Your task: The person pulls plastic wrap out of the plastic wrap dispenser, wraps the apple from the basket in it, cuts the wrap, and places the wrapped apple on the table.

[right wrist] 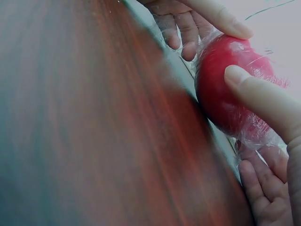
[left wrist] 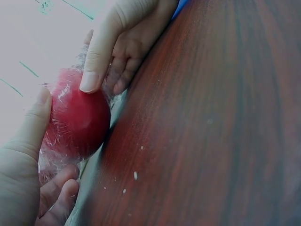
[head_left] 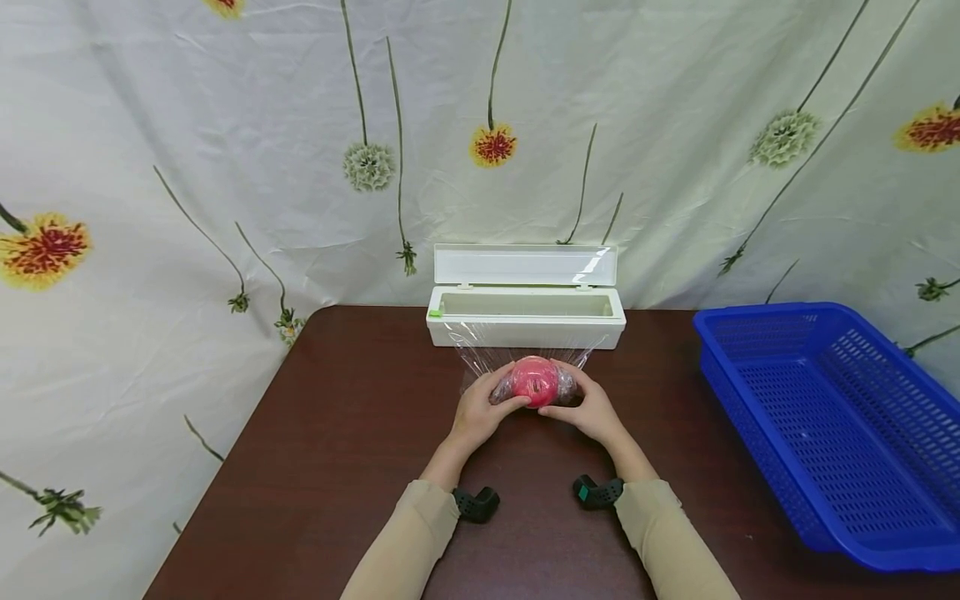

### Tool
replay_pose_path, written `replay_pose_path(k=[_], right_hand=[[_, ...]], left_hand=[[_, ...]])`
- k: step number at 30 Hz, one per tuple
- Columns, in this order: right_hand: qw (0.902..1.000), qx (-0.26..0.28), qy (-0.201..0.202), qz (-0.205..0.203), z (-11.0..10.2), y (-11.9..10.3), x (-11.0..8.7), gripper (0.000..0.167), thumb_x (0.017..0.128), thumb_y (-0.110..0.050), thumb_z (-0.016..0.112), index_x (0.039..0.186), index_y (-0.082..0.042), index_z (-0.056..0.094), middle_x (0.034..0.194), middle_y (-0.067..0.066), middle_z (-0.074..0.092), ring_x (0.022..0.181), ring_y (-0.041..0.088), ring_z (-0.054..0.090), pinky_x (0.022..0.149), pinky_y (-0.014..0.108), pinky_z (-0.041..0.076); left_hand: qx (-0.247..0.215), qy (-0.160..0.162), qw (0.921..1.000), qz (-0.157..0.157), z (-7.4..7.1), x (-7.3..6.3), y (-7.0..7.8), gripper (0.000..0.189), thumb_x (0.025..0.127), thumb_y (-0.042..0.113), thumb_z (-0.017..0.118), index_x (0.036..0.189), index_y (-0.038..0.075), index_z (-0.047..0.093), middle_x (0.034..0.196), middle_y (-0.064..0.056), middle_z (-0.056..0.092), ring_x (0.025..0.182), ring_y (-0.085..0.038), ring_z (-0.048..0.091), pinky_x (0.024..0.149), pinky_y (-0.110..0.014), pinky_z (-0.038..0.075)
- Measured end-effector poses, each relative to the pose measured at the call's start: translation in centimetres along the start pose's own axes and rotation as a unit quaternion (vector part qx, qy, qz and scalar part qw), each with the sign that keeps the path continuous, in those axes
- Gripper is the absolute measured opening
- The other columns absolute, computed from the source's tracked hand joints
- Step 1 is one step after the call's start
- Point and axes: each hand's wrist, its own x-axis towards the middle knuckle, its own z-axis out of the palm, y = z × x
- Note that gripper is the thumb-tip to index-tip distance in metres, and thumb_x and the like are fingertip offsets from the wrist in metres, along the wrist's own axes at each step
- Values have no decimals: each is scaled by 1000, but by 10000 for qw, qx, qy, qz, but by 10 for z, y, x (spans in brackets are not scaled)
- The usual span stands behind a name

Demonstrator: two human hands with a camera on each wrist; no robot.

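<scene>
Between both hands is a smooth, red round object [head_left: 536, 380], wrapped in clear cling film [head_left: 480, 354]. My left hand [head_left: 480, 410] grips its left side, thumb on the near face and fingers curled behind and under. The right hand [head_left: 590, 408] holds the right side the same way, its thumb [right wrist: 256, 92] pressing on the red surface. Bunched film shows at both sides of the object under the fingers. Beyond it, the film fans out toward the front of a white cling film dispenser box [head_left: 527, 332], whose lid [head_left: 525, 265] stands up.
A blue perforated plastic basket [head_left: 765, 433] stands on the right of the dark brown table [head_left: 337, 467]. Behind the table hangs a white cloth [head_left: 285, 125] with printed flowers. A few tiny white specks [left wrist: 135, 175] lie on the wood near the left hand.
</scene>
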Motion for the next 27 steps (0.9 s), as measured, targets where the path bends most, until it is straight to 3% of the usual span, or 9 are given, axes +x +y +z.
replay_pose_path(k=[10,12,17,27], right_hand=[[9997,-165,6,172,0,-13,-4,73,73,-19,81,137,-12,47,133,13,51,119,32,48,98,52,39],[9997,-171,33,192,1,-2,-1,73,72,-24,82,136,-16,48,133,10,52,119,29,48,98,51,40],[9996,-203,46,197,1,0,-1,72,72,-31,82,135,-17,49,130,8,54,116,27,50,96,49,42],[9991,-388,140,-47,1,1,1,65,73,-31,82,129,-15,54,127,8,54,113,26,51,96,48,43]], left_hand=[[143,51,9999,-83,0,1,-1,62,80,41,72,134,16,54,122,-11,60,112,-27,55,94,-46,44],[179,46,9998,-107,0,1,-1,61,81,42,71,134,16,54,120,-11,61,110,-27,56,93,-46,45],[235,39,9996,-176,0,0,-1,59,83,44,68,133,17,55,118,-11,61,109,-28,56,92,-47,45],[274,83,9993,-232,0,2,-1,57,85,45,65,131,14,56,121,-9,62,109,-26,58,92,-44,46]])
